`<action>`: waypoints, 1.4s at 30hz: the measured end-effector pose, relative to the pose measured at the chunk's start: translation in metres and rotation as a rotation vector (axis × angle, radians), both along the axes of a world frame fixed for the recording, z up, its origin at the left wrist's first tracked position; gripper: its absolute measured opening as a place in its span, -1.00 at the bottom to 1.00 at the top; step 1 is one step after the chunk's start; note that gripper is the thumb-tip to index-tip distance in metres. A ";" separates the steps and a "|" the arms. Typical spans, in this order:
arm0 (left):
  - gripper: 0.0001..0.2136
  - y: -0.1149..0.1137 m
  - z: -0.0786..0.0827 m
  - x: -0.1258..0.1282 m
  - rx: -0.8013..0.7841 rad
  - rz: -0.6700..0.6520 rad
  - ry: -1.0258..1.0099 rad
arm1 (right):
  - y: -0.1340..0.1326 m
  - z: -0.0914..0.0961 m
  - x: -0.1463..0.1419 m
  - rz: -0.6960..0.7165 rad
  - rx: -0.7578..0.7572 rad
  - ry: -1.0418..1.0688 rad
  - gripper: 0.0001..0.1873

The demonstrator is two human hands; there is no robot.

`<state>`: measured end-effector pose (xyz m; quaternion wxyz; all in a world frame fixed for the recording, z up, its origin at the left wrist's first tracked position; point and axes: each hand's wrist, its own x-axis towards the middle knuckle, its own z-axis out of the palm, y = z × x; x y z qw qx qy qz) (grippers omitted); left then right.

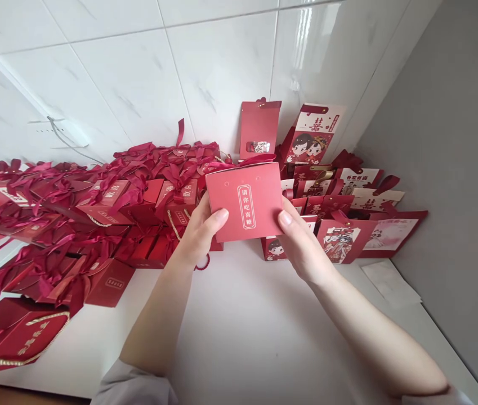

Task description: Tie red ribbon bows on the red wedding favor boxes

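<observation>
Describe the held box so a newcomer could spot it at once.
Find the white table below the tiled wall. Between the left hand and right hand above it is a red box. Its face shows a framed column of pale lettering; unlike the other boxes, it is held.

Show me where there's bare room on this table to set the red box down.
The broadest bare patch of white tabletop lies in front of the red box, between the left forearm and right forearm. A smaller one sits between the left forearm and the ribboned boxes. It's crowded farther left with those boxes, and behind the right hand with gift bags.
</observation>
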<state>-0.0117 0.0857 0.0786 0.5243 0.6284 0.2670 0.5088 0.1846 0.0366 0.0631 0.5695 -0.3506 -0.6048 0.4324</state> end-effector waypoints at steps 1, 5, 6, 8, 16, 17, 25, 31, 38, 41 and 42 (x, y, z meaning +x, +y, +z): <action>-0.49 0.000 -0.001 0.000 -0.006 -0.013 -0.004 | 0.000 0.001 0.001 0.039 -0.039 0.056 -0.38; -0.48 0.001 -0.002 0.000 -0.019 -0.042 -0.008 | -0.001 0.004 0.001 0.121 -0.112 0.165 -0.32; -0.48 0.001 -0.002 -0.001 -0.022 -0.043 -0.004 | -0.001 0.005 0.000 0.126 -0.116 0.167 -0.31; -0.49 0.001 -0.002 -0.001 -0.031 -0.043 0.010 | -0.001 0.006 0.000 0.131 -0.124 0.169 -0.31; -0.47 -0.002 0.001 -0.001 -0.018 -0.010 0.060 | -0.004 0.010 -0.001 0.128 -0.139 0.154 -0.29; -0.47 -0.002 0.001 -0.001 -0.017 -0.008 0.066 | -0.005 0.010 -0.001 0.128 -0.144 0.155 -0.29; -0.49 -0.004 0.001 -0.002 -0.036 0.018 0.102 | -0.007 0.014 -0.001 0.114 -0.124 0.138 -0.29; -0.52 -0.005 0.001 -0.002 -0.043 0.031 0.095 | -0.008 0.014 -0.003 0.115 -0.095 0.120 -0.29; -0.55 -0.005 -0.002 -0.003 -0.031 0.056 0.074 | -0.006 0.012 -0.001 0.110 -0.061 0.043 -0.27; -0.57 -0.006 -0.001 -0.004 -0.023 0.056 0.087 | -0.005 0.012 -0.001 0.110 -0.046 0.008 -0.28; -0.58 -0.006 0.000 -0.004 -0.025 0.052 0.084 | -0.005 0.012 -0.001 0.108 -0.043 0.004 -0.28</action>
